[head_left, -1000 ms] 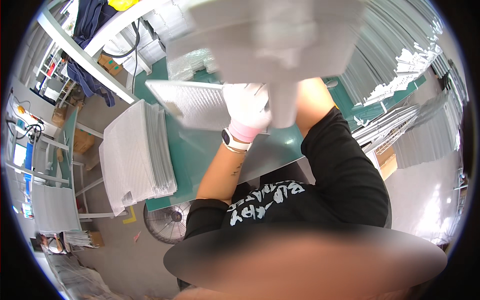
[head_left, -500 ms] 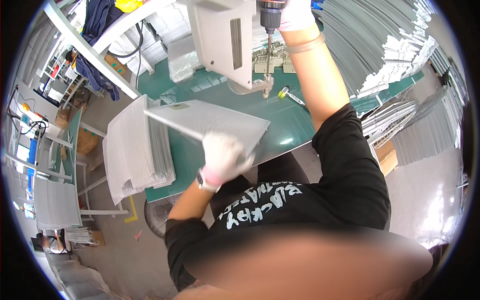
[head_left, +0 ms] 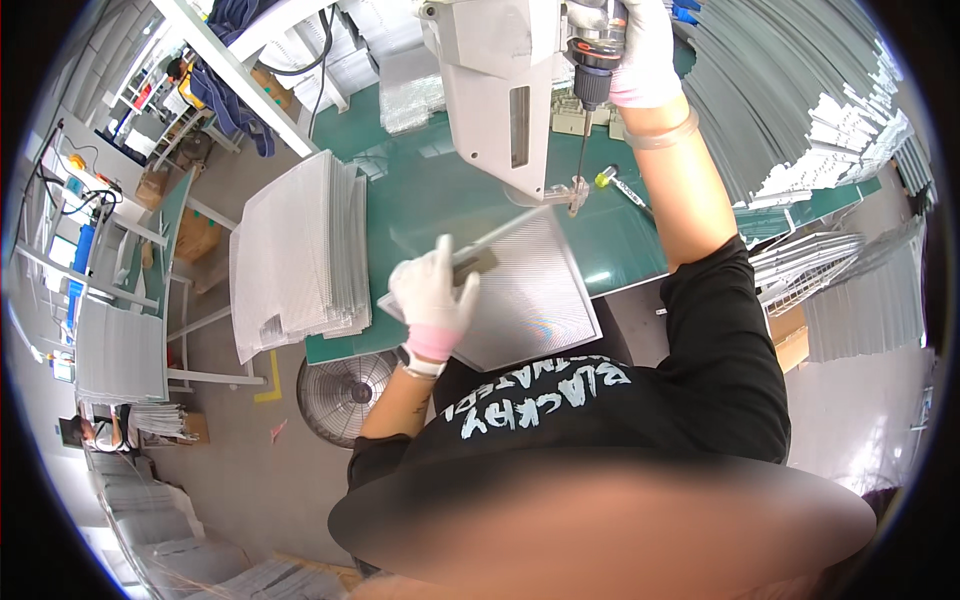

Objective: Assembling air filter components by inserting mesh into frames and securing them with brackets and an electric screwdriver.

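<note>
My right hand (head_left: 648, 62), in a white glove, is closed around a dark electric screwdriver (head_left: 593, 78) held upright. Its long thin bit runs down to a clear nozzle on the arm of a white machine (head_left: 490, 95). Lower down, a light grey ribbed panel with a thin frame (head_left: 535, 300) lies tilted across the near table edge, close to my body. My gloved left hand (head_left: 437, 295) is at the panel's upper left edge, beside a small dull patch. Its index finger and thumb are stretched apart; the other fingers are partly hidden.
On the green table (head_left: 415, 190), a stack of pale panels (head_left: 300, 255) stands at left. A yellow-tipped tube (head_left: 628, 188) lies right of the nozzle. Many grey panels (head_left: 770, 90) fill the right back. A floor fan (head_left: 345, 395) stands below the table's left corner.
The panel has turned and come nearer my body. My left hand has gone from its lower edge to its upper left edge, fingers spreading. The view has shifted; my right hand still holds the screwdriver.
</note>
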The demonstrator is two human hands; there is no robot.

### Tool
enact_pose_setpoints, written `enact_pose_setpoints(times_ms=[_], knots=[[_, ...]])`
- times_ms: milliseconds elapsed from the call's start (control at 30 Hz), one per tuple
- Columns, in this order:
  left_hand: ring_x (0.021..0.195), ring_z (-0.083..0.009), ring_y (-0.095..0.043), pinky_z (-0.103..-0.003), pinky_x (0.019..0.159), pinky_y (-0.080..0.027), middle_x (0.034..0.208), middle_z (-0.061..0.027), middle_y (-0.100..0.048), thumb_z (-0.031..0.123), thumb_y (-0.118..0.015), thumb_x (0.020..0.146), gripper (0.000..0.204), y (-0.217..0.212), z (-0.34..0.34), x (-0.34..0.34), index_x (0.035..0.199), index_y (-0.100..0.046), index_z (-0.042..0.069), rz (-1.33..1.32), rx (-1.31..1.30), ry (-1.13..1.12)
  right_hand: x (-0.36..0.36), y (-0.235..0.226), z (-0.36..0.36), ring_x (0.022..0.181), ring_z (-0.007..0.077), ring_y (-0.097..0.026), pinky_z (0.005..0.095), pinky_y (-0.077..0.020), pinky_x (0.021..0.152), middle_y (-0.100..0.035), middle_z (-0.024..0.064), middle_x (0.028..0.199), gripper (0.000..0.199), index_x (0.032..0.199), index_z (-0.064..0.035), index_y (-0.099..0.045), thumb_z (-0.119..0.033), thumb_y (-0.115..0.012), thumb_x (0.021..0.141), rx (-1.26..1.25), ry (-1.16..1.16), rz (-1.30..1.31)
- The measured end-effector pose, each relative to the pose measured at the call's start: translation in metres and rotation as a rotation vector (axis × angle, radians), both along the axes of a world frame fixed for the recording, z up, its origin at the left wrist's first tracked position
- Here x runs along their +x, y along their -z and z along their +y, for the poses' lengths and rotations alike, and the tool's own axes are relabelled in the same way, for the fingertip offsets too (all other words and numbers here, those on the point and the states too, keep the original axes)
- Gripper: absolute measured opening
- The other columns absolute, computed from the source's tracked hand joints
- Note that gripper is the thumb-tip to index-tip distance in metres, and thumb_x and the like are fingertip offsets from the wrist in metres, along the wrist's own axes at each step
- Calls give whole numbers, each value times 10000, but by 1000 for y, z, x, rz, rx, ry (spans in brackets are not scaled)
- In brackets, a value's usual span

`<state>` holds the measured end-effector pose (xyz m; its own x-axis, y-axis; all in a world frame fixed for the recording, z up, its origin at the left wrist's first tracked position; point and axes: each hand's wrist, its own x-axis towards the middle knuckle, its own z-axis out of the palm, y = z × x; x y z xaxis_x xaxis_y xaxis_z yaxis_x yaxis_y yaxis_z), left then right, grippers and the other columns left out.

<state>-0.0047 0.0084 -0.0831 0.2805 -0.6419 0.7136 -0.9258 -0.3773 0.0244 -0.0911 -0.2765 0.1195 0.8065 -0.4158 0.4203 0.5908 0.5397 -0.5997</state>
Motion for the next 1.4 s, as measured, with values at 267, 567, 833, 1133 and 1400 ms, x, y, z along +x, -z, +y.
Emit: enact_pose_setpoints(times_ms=[267, 567, 833, 1133, 1400], knots=[[696, -278, -572, -436, 708, -401, 676, -55, -574, 288, -790, 641, 255, -11, -38, -62, 753, -641, 114, 209, 48, 161, 28, 39, -3, 565, 117, -423, 254, -465, 587, -461, 28, 746, 717, 1502, -76, -306, -245, -642, 892, -632, -274, -720], [550, -256, -567, -418, 551, -402, 613, -42, -565, 304, -780, 669, 253, -3, -46, -64, 740, -625, 117, 192, -55, 225, -21, 58, 61, 545, 80, -453, 218, -357, 476, -493, 25, 720, 258, 855, -53, -498, -281, -612, 895, -369, 217, -39], [617, -228, -591, -402, 595, -408, 675, -16, -583, 328, -789, 681, 273, 2, -48, -60, 782, -627, 133, 171, -12, 208, -16, 56, 58, 555, 89, -461, 230, -356, 477, -492, 29, 720, 264, 900, -48, -491, -276, -623, 884, -382, 190, -58], [652, -224, -606, -395, 607, -414, 711, -16, -612, 263, -821, 636, 267, 2, -51, -54, 780, -650, 116, 212, 31, 223, -14, 59, 52, 555, 81, -457, 222, -344, 465, -479, 15, 707, 280, 896, -54, -490, -295, -631, 885, -345, 255, -42], [641, -227, -605, -403, 588, -404, 744, -21, -648, 276, -804, 656, 246, 4, -56, -54, 776, -657, 119, 242, 62, 282, -23, 91, 57, 618, 129, -542, 241, -416, 524, -582, 66, 791, 636, 1455, -65, -327, -102, -606, 885, -319, -40, 29]])
